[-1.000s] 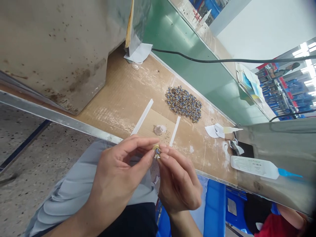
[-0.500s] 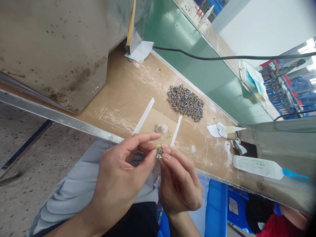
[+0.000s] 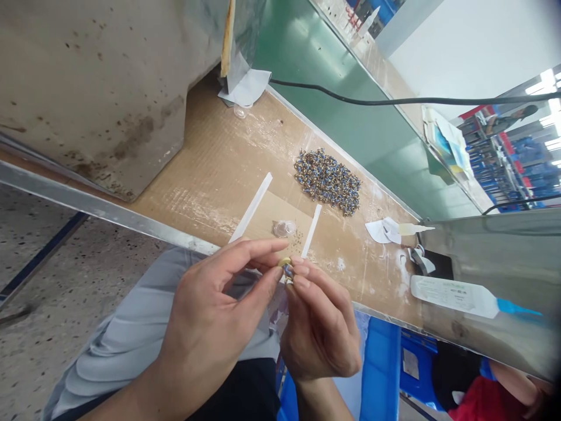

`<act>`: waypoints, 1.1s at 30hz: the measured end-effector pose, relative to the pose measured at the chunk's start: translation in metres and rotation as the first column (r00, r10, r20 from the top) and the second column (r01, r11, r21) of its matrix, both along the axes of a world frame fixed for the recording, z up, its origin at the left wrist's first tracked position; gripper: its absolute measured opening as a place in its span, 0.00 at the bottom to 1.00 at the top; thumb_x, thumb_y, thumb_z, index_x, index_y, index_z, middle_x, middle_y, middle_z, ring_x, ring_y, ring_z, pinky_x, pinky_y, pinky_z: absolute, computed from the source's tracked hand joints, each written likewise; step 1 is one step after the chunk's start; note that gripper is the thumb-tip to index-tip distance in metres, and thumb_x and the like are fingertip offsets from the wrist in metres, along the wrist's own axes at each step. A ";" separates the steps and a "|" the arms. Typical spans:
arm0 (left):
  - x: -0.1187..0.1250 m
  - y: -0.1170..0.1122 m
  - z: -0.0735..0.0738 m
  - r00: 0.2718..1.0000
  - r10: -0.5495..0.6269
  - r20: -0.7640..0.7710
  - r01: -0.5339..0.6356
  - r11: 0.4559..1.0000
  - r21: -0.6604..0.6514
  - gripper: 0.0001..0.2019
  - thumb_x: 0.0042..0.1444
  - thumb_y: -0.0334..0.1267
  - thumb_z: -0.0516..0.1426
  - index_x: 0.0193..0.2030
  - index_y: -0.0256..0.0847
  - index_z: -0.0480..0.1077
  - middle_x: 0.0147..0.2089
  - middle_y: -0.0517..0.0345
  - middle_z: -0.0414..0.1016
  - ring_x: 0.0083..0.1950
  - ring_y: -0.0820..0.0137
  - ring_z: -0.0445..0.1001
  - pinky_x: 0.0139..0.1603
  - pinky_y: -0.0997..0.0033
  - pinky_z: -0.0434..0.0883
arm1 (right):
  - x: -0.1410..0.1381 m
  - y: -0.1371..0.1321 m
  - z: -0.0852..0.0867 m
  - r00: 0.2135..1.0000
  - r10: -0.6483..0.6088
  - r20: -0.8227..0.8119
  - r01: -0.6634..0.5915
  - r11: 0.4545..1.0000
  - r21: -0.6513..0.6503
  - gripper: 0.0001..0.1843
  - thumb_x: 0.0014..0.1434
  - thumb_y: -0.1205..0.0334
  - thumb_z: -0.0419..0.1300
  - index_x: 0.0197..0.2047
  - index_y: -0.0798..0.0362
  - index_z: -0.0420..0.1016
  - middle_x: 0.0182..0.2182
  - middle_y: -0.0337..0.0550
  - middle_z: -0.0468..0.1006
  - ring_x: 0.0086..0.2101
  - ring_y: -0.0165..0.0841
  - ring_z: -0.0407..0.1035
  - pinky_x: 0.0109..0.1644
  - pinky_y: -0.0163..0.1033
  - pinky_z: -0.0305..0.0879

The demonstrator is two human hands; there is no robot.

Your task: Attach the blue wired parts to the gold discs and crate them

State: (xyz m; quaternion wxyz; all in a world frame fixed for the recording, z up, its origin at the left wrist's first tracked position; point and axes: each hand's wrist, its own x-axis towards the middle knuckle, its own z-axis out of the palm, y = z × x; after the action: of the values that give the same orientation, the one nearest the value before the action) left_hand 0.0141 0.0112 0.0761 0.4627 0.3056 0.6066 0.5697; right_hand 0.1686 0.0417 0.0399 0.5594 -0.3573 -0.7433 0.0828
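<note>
My left hand (image 3: 214, 304) and my right hand (image 3: 322, 324) meet over the front edge of the bench. Between their fingertips they pinch a small gold-and-blue metal piece (image 3: 288, 270) with a rounded yellowish top and a pale lower end. Its exact kind is too small to tell, and the fingers cover much of it. Just beyond my fingers, a small clear plastic dish (image 3: 286, 228) lies on a brown board (image 3: 280, 204), with tiny specks (image 3: 298, 240) scattered beside it. Farther back is a heap of similar small gold-and-blue pieces (image 3: 328, 181).
White tape strips (image 3: 252, 206) flank the board. A large stained metal housing (image 3: 96, 88) stands at left. To the right lie paper scraps (image 3: 383, 230), a narrow-tipped bottle (image 3: 416, 229) and a larger blue-tipped bottle (image 3: 453, 296). Below the bench are a blue bin (image 3: 383, 368) and another person's arm (image 3: 515, 383).
Both hands keep their pinch on the small piece, which is turned slightly between the fingertips. The whole view has shifted a little.
</note>
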 end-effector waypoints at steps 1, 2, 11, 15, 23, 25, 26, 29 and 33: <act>0.000 0.000 0.001 1.000 0.003 -0.014 -0.003 1.000 0.003 0.10 0.69 0.40 0.76 0.53 0.63 0.93 0.46 0.66 0.95 0.46 0.61 0.92 0.59 0.64 0.88 | -0.001 0.000 0.000 1.000 -0.004 -0.008 0.004 1.000 0.006 0.27 0.70 0.83 0.75 0.64 0.48 0.92 0.55 0.48 0.95 0.49 0.47 0.94 0.55 0.54 0.99; 0.000 0.001 0.002 1.000 0.005 -0.026 -0.005 1.000 0.008 0.10 0.69 0.40 0.76 0.53 0.62 0.93 0.46 0.65 0.95 0.45 0.60 0.92 0.58 0.63 0.89 | -0.001 0.000 0.000 1.000 -0.007 -0.012 0.007 1.000 0.012 0.27 0.70 0.83 0.75 0.64 0.48 0.92 0.54 0.48 0.95 0.49 0.47 0.94 0.54 0.54 0.99; 0.001 0.002 0.006 0.996 0.007 -0.088 -0.005 0.999 0.032 0.15 0.69 0.37 0.74 0.57 0.63 0.92 0.44 0.67 0.94 0.46 0.61 0.92 0.61 0.62 0.87 | -0.002 -0.002 -0.002 1.000 -0.006 0.001 0.006 0.999 0.041 0.26 0.71 0.82 0.75 0.65 0.48 0.92 0.54 0.47 0.95 0.52 0.48 0.94 0.54 0.54 0.99; 0.001 0.000 0.002 0.995 0.003 -0.103 -0.001 1.000 0.016 0.15 0.70 0.38 0.74 0.58 0.64 0.92 0.44 0.68 0.94 0.46 0.61 0.93 0.60 0.62 0.87 | -0.003 -0.001 -0.005 1.000 0.020 -0.015 -0.019 0.999 0.042 0.27 0.69 0.84 0.75 0.65 0.52 0.92 0.54 0.50 0.94 0.53 0.48 0.94 0.56 0.52 0.99; -0.001 0.003 -0.002 0.989 -0.007 -0.146 0.011 1.000 0.024 0.14 0.70 0.39 0.73 0.58 0.62 0.91 0.43 0.67 0.93 0.45 0.62 0.91 0.61 0.64 0.86 | 0.011 0.004 -0.001 0.997 0.062 -0.054 -0.069 0.986 -0.152 0.17 0.80 0.71 0.69 0.66 0.47 0.90 0.55 0.49 0.94 0.54 0.46 0.92 0.58 0.57 0.96; -0.002 0.002 0.000 0.986 -0.005 -0.168 0.012 0.999 0.041 0.14 0.69 0.37 0.73 0.57 0.63 0.91 0.43 0.68 0.93 0.44 0.64 0.91 0.61 0.67 0.85 | 0.017 0.011 0.007 0.994 0.069 -0.083 -0.094 0.933 -0.349 0.12 0.82 0.67 0.68 0.61 0.46 0.92 0.52 0.48 0.94 0.52 0.42 0.91 0.57 0.52 0.93; -0.002 0.002 0.001 0.985 -0.007 -0.175 0.015 0.999 0.046 0.15 0.69 0.36 0.73 0.58 0.63 0.91 0.43 0.69 0.93 0.44 0.64 0.91 0.61 0.68 0.84 | 0.019 0.016 0.011 0.992 0.088 -0.094 -0.120 0.891 -0.438 0.11 0.82 0.67 0.69 0.59 0.46 0.92 0.50 0.46 0.93 0.49 0.40 0.90 0.55 0.47 0.92; -0.003 0.002 0.004 0.981 -0.020 -0.192 0.031 0.998 0.058 0.16 0.69 0.35 0.74 0.59 0.62 0.91 0.43 0.68 0.93 0.44 0.65 0.91 0.60 0.70 0.84 | 0.023 0.027 0.021 0.967 0.208 -0.146 -0.254 0.780 -0.572 0.08 0.79 0.67 0.73 0.54 0.44 0.94 0.44 0.40 0.92 0.45 0.34 0.88 0.50 0.38 0.87; -0.003 0.003 0.005 0.972 -0.037 -0.234 0.055 0.996 0.070 0.15 0.69 0.36 0.74 0.57 0.60 0.91 0.43 0.67 0.93 0.43 0.64 0.91 0.58 0.70 0.85 | 0.024 0.033 0.024 0.943 0.268 -0.196 -0.332 0.743 -0.581 0.09 0.76 0.68 0.77 0.53 0.42 0.95 0.45 0.39 0.93 0.45 0.32 0.88 0.51 0.36 0.85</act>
State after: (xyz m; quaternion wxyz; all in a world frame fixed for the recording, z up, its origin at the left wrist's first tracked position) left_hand 0.0107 0.0139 0.0814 0.3897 0.4016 0.6271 0.5419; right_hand 0.1925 0.0752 0.0644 0.4309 -0.3885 -0.6960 0.4230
